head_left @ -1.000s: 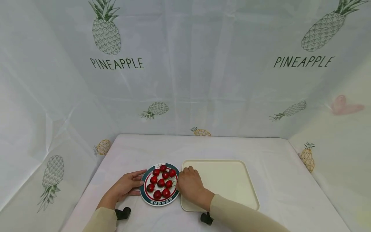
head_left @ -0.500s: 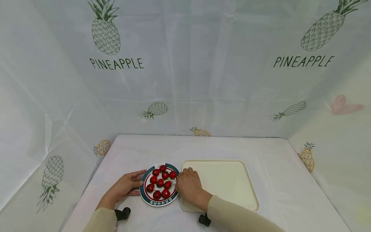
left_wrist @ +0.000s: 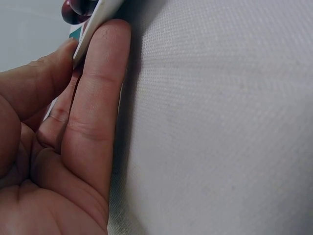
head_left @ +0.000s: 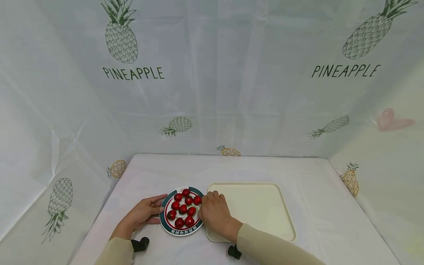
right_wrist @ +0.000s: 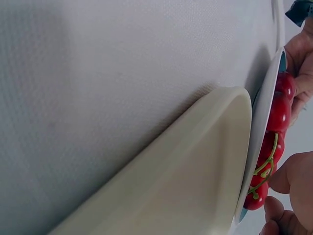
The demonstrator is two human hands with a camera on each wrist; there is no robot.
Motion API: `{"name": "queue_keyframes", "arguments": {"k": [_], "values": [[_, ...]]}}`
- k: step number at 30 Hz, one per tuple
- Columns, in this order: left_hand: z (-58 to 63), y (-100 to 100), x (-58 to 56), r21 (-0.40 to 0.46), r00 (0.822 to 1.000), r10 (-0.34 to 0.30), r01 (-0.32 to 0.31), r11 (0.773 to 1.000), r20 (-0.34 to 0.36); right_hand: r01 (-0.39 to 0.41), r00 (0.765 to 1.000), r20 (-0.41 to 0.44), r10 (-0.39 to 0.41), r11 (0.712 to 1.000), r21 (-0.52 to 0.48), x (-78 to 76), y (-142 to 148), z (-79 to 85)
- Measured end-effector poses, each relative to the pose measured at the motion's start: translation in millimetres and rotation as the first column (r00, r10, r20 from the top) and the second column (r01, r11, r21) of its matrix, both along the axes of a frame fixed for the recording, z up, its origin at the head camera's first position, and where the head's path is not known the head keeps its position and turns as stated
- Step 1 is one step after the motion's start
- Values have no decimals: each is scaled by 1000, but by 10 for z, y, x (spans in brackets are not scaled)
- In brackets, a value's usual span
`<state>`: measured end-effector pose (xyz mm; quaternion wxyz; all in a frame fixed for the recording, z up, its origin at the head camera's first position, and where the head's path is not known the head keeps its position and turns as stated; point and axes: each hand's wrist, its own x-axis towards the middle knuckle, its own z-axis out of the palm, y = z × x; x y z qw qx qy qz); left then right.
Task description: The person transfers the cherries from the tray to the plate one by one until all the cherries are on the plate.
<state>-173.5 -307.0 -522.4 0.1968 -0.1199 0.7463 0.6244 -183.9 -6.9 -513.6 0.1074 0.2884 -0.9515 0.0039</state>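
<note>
A round plate (head_left: 183, 232) with a dark green rim holds several red cherries (head_left: 183, 209), some with green stems. My left hand (head_left: 143, 211) grips the plate's left edge. In the left wrist view the thumb (left_wrist: 63, 61) lies on the rim and the fingers (left_wrist: 100, 83) reach under it. At the plate's right edge my right hand (head_left: 216, 213) has its fingers bent down beside the cherries. The right wrist view shows its thumb (right_wrist: 293, 178) and a fingertip right by the nearest cherries (right_wrist: 257, 196); I cannot tell whether they pinch one.
A cream rectangular tray (head_left: 255, 206) lies just right of the plate, under my right hand and wrist. White cloth (head_left: 331, 206) covers the table. Behind and at the sides hang curtains (head_left: 215, 73) printed with pineapples.
A few cherries near the plate's right side have shifted slightly, and the right hand has moved a little left over the rim. The left hand keeps its place on the plate.
</note>
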Motion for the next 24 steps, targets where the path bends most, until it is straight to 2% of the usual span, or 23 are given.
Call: {"name": "queue_keyframes", "arguments": {"k": [9, 20, 24], "values": [[-2, 2, -3, 0, 1000, -5, 5, 1000, -10, -18, 1000, -22, 18, 1000, -20, -36, 12, -103], [-12, 2, -37, 23, 1000, -25, 26, 999, -13, -18, 992, -127, 10, 998, -61, -52, 30, -190], [-8, 2, -40, 24, 1000, -21, 21, 999, -8, -14, 993, -118, 6, 998, -68, -47, 27, -173]]}}
